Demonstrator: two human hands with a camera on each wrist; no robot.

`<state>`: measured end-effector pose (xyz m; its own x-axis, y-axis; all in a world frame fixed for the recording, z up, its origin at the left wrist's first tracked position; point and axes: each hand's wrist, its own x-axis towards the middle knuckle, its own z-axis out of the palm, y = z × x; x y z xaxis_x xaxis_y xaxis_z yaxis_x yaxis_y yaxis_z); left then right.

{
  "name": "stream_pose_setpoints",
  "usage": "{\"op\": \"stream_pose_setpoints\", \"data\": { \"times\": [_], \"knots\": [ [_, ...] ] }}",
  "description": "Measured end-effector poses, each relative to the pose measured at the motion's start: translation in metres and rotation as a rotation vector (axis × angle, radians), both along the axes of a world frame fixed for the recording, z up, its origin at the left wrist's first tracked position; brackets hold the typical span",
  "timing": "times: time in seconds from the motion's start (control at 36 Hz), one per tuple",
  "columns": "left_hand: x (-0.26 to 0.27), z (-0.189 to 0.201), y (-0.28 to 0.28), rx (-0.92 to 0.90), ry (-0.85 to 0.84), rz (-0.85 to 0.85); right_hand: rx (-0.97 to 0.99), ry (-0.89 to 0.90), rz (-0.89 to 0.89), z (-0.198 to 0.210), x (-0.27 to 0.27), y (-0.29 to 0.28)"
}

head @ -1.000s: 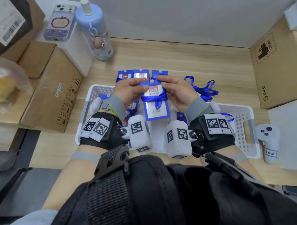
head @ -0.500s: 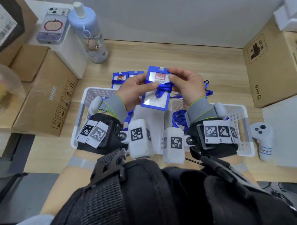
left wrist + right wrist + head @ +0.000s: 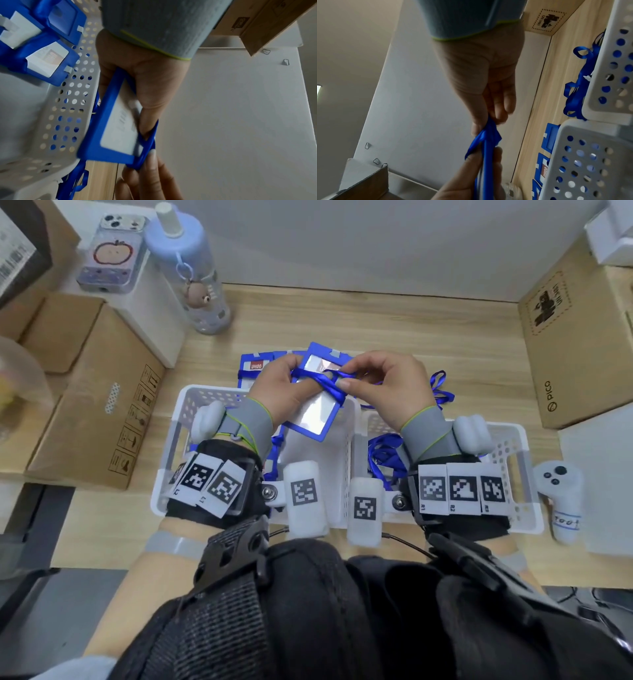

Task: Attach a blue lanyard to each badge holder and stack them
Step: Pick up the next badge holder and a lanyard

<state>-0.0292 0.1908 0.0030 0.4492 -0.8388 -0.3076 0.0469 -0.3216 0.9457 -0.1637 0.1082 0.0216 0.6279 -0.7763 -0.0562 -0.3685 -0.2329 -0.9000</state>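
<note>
From the head camera, your left hand (image 3: 284, 392) grips the blue badge holder (image 3: 313, 414), tilted, above the white baskets (image 3: 513, 474) on the worktop (image 3: 394, 323), while your right hand (image 3: 387, 388) pinches the blue lanyard (image 3: 329, 383) crossing the holder's face. More badge holders (image 3: 255, 366) lie at 11 o'clock from your hands, and loose lanyards (image 3: 442, 395) at 3 o'clock. At your left wrist, the fingers curl round the badge holder (image 3: 109, 135) beside the perforated basket (image 3: 56, 121), whose other holders (image 3: 42, 59) sit at 10 o'clock. At your right wrist, thumb and fingertips pinch the lanyard (image 3: 486, 136); loose lanyards (image 3: 576, 97) hang at 3 o'clock.
</note>
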Motion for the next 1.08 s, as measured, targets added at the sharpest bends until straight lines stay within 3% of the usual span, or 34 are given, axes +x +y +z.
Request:
{"op": "stream_pose_setpoints", "data": {
  "times": [0.11, 0.25, 0.39, 0.64, 0.75, 0.94, 1.08],
  "knots": [
    [0.001, 0.000, 0.000, 0.004, -0.021, 0.006, 0.012, -0.044, -0.030, -0.001, 0.001, 0.000],
    [-0.003, 0.000, 0.002, 0.038, 0.089, 0.097, 0.235, -0.328, -0.112, -0.002, 0.002, 0.000],
    [0.001, -0.001, 0.009, 0.163, -0.103, -0.089, 0.457, -0.604, -0.209, -0.001, -0.001, -0.005],
    [0.011, -0.007, 0.018, 0.206, -0.215, -0.121, 0.426, -0.815, -0.311, 0.007, -0.005, -0.008],
    [0.015, -0.009, 0.021, 0.156, -0.202, -0.106, 0.394, -0.671, -0.274, 0.003, -0.010, -0.010],
    [0.017, -0.006, 0.019, 0.077, -0.034, -0.112, 0.404, -0.177, -0.085, -0.014, -0.011, -0.006],
    [0.015, -0.001, 0.019, 0.076, -0.077, -0.105, 0.415, 0.067, 0.022, -0.031, -0.007, 0.000]
  ]
}}
